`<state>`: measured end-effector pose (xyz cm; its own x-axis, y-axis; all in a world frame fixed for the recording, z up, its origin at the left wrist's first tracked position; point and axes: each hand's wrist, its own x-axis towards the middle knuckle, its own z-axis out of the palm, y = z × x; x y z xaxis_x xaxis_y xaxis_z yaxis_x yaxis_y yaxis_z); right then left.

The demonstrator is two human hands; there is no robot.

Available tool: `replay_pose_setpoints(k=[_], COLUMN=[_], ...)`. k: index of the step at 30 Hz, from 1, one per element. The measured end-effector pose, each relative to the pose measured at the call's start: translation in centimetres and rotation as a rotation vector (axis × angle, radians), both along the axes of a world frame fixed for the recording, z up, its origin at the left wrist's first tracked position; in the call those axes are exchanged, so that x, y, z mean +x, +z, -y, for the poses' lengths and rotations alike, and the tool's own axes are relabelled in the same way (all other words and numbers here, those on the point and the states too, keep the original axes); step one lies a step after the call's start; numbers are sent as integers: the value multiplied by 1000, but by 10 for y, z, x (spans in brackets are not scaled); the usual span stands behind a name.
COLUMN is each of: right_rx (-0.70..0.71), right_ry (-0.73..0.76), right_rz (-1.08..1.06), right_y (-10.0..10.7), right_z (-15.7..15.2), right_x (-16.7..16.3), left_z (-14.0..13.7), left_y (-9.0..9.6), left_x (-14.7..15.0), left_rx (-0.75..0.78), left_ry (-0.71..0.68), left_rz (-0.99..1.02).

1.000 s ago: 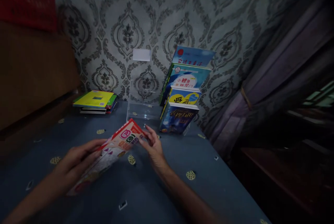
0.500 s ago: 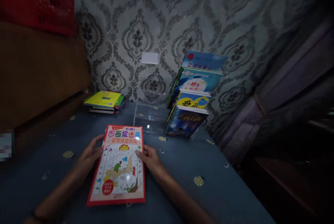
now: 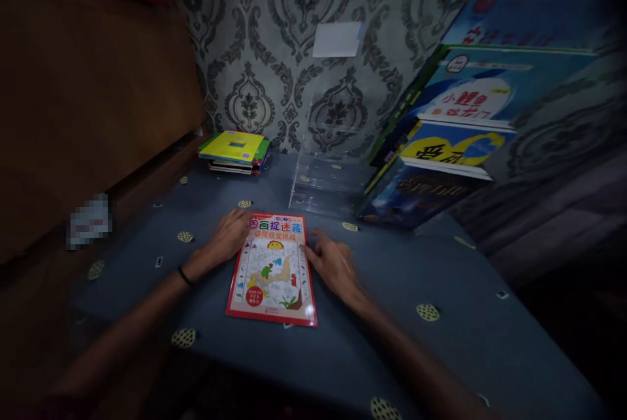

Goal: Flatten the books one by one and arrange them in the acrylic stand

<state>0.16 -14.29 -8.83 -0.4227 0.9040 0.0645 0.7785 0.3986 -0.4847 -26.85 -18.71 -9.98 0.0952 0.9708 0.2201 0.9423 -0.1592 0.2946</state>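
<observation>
Red-bordered picture book (image 3: pixel 272 270) lay flat on the blue desk (image 3: pixel 401 341), cover up, between our hands. Our left hand (image 3: pixel 226 241) rested flat, fingers spread, touching the book's upper left corner; our right hand (image 3: pixel 334 264) lay open against its right edge. Neither gripped it. Beyond the hands stood a clear acrylic stand (image 3: pixel 329 172); right of it, tiered books (image 3: pixel 441 145) leaned; beyond the left hand sat a flat stack of books (image 3: pixel 235 152).

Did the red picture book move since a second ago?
Yes. The red picture book was tilted up in both hands; now it lies flat on the blue table, before the clear stand.
</observation>
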Motion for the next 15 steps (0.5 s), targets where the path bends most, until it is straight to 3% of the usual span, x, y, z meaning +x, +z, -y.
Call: replay_pose_setpoints(k=[6, 11, 15], right_rx=[150, 128, 136], right_ry=[472, 482, 485], right_rz=[-70, 4, 10], right_y=[3, -10, -20], right_z=[5, -5, -12], right_x=[-74, -124, -118], left_z=[-10, -9, -10], left_y=[-27, -40, -40], left_x=[-10, -13, -9], left_rx=[109, 175, 178], left_ry=[15, 12, 44], left_rz=[108, 215, 179])
